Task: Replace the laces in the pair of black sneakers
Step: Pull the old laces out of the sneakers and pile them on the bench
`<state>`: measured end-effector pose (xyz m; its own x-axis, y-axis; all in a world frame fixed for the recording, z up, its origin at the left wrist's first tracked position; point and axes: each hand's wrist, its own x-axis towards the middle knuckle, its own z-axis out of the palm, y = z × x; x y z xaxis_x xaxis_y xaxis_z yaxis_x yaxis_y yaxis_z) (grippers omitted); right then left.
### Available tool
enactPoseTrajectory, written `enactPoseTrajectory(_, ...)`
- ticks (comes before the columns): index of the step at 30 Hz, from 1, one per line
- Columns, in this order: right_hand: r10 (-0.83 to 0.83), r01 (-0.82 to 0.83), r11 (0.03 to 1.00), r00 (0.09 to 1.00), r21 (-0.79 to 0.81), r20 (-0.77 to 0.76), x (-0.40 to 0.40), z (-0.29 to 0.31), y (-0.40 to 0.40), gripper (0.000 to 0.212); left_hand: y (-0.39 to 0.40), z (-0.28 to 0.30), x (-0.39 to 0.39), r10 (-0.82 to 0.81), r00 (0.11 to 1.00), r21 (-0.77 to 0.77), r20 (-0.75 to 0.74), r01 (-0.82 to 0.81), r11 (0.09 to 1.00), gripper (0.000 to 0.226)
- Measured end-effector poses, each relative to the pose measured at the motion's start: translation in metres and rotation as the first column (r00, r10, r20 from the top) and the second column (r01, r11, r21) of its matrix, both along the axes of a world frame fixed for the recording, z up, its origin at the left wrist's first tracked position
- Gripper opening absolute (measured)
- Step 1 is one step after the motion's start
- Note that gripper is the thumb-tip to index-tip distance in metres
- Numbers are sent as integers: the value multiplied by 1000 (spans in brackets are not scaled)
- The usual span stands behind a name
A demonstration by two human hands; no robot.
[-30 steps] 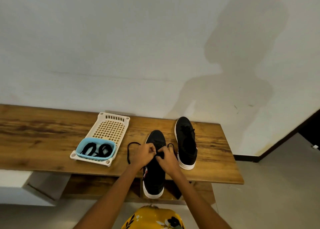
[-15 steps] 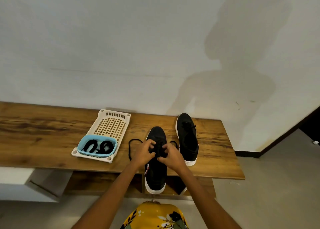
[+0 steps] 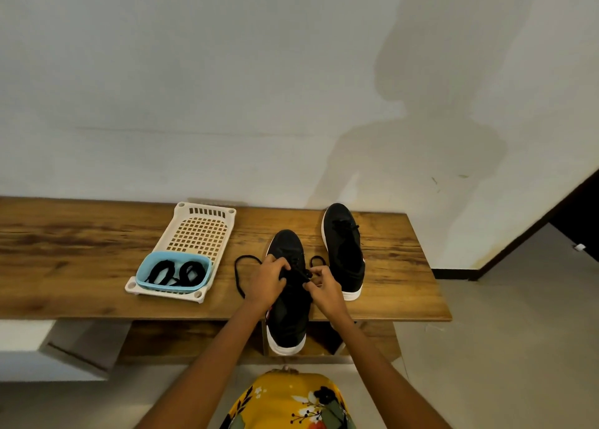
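Near sneaker: black upper, white sole, toe pointing far, heel overhanging near edge of bench. Black lace partly threaded, loose loop trailing left of shoe on bench, smaller loop poking out right, next to second shoe. Left hand on lace area, fingers curled, pinching lace. Right hand also curled, pinching lace just right of tongue. Exact eyelet hidden by fingers.

Far sneaker: same black with white sole, right of and slightly farther than near one, just beside it, laced, flat on bench.

Left of shoes: cream plastic tray with grid holes, lying flat, long axis near to far, apart from lace loop. Both forearms crossing near edge of bench, covering middle of near sneaker. Yellow floral garment at bottom centre.

Blue tub sitting in near end of tray; inside, black laces coiled in two bundles.
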<state>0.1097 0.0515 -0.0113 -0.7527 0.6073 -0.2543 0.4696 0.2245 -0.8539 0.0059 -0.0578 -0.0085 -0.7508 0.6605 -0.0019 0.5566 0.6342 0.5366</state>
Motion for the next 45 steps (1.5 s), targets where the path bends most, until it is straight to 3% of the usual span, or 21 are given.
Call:
enactPoseTrajectory(4,54,-55,994,999,94,5,0,1,-2,29,8,5,-2,-21,997,-17,-80,19,1000,10)
enactPoseTrajectory(7,62,-64,983,998,170,16,-3,1,-8,26,10,3,-2,-6,999,61,-31,8,998,15)
enactPoseTrajectory(9,50,-52,981,999,186,16,-4,0,-11,25,10,-2,-1,116,992,171,52,-123,978,16)
enactPoseTrajectory(11,32,-34,981,999,191,15,-5,0,-13,25,11,-9,3,283,929,272,240,-344,898,13)
enactPoseTrajectory(12,25,-28,981,1000,190,17,-5,1,-14,25,12,-12,3,368,840,296,398,-498,815,12)
enactPoseTrajectory(13,19,-21,982,1000,187,16,-5,1,-15,25,11,-14,3,415,691,295,592,-664,687,12)
enactPoseTrajectory(15,6,-10,983,1000,183,19,-6,1,-15,27,11,-14,1,278,308,177,910,-895,410,13)
enactPoseTrajectory(16,8,-13,982,1000,187,29,-6,3,-15,28,10,-13,0,205,206,122,957,-925,360,16)
enactPoseTrajectory(17,21,-30,978,999,205,42,-5,4,-14,29,9,-10,0,187,181,100,966,-921,377,19)
enactPoseTrajectory(18,49,-61,969,997,237,53,-5,5,-14,32,9,-9,-1,210,236,126,949,-893,433,19)
enactPoseTrajectory(21,164,-199,888,979,415,119,-6,12,-16,45,9,0,-7,311,598,298,739,-703,646,12)
enactPoseTrajectory(23,207,-265,792,964,550,166,-9,16,-18,41,10,0,-8,266,711,341,651,-586,735,12)
enactPoseTrajectory(25,228,-299,722,954,624,194,-15,19,-18,30,9,-4,-8,244,685,349,687,-605,716,13)
enactPoseTrajectory(29,260,-357,632,934,688,245,-30,29,-12,23,4,-14,-5,190,536,321,822,-713,623,16)
enactPoseTrajectory(31,317,-440,563,897,700,308,-38,37,-11,22,1,-14,5,159,564,348,811,-681,644,12)
enactPoseTrajectory(34,361,-563,506,826,654,432,-55,61,-9,22,-1,-16,20,90,701,412,707,-512,754,17)
enactPoseTrajectory(37,383,-563,682,819,466,428,-79,91,-6,39,-3,-21,25,85,768,439,634,-449,778,17)
enactPoseTrajectory(39,397,-465,866,863,184,313,-93,100,-3,26,-2,-20,23,79,807,472,585,-418,776,15)
enactPoseTrajectory(41,354,-339,935,914,-104,198,-98,102,-4,15,0,-19,19,98,834,470,544,-399,787,12)
enactPoseTrajectory(43,290,-264,937,953,-230,89,-93,96,-2,17,2,-14,15,160,788,408,595,-468,784,7)
enactPoseTrajectory(45,246,-238,947,969,-217,14,-79,88,2,23,0,-12,12,156,634,345,757,-592,729,10)
